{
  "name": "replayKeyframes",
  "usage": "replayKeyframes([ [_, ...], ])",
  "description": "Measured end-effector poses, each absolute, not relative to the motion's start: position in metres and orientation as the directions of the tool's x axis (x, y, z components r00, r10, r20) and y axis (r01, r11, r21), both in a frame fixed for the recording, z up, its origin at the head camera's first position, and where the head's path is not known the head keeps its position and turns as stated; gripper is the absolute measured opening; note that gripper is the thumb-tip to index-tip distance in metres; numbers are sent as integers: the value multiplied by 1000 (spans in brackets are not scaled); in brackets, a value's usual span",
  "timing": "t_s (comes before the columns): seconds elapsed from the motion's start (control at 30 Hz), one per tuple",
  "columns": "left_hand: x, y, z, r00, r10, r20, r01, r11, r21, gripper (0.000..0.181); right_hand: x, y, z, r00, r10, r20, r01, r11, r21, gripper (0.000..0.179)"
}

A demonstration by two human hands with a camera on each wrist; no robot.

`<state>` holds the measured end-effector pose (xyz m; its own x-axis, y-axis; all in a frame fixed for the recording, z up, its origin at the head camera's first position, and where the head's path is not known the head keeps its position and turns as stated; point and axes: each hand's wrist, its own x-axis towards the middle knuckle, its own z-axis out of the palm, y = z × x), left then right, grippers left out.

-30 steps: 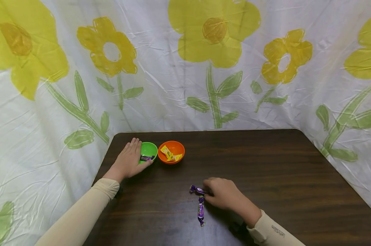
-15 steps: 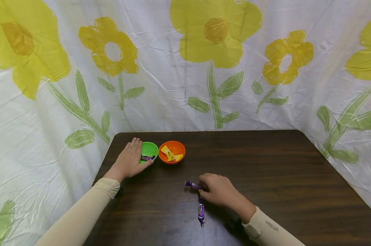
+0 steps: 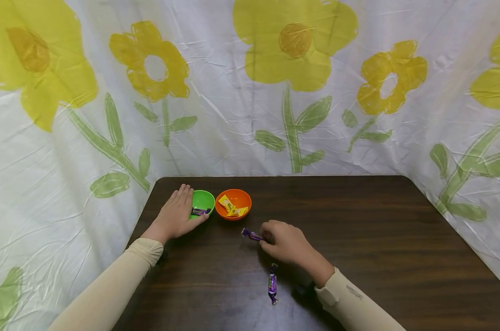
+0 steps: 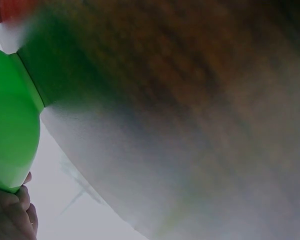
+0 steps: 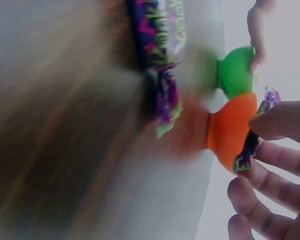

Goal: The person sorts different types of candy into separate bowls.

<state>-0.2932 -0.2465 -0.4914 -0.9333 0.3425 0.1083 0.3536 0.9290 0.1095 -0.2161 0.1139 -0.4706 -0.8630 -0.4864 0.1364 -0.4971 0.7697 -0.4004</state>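
My right hand (image 3: 287, 241) pinches a purple-wrapped candy (image 3: 252, 235) between thumb and fingertips, above the table and to the lower right of the bowls. One twisted end of that candy (image 5: 245, 162) shows below the thumb in the right wrist view. My left hand (image 3: 175, 215) lies with straight fingers along the left side of a green bowl (image 3: 204, 197), its thumb along the near rim. Another purple candy (image 3: 201, 212) lies inside this bowl. Beside it, an orange bowl (image 3: 243, 195) holds yellow-wrapped candies (image 3: 237, 212). One more purple candy (image 3: 272, 285) lies on the table nearer to me.
The dark wooden table (image 3: 357, 220) extends to the right of the bowls. A white cloth with yellow flowers (image 3: 225, 124) hangs behind the table's far edge and along both sides.
My right hand has lifted the purple candy away from the other one on the table and carried it forward and left toward the bowls. My left hand keeps its place at the green bowl.
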Motion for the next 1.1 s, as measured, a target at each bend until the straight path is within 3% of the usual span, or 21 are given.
replayKeyframes([
  [0.67, -292, -244, -489, -930, 351, 112, 361, 928, 86, 106, -247, 65, -456, -860, -437, 265, -511, 714, -478, 13],
  [1.1, -292, -245, -487, -929, 352, 113, 361, 929, 77, 105, -276, 14, -451, -867, -439, 236, -499, 758, -419, 13],
])
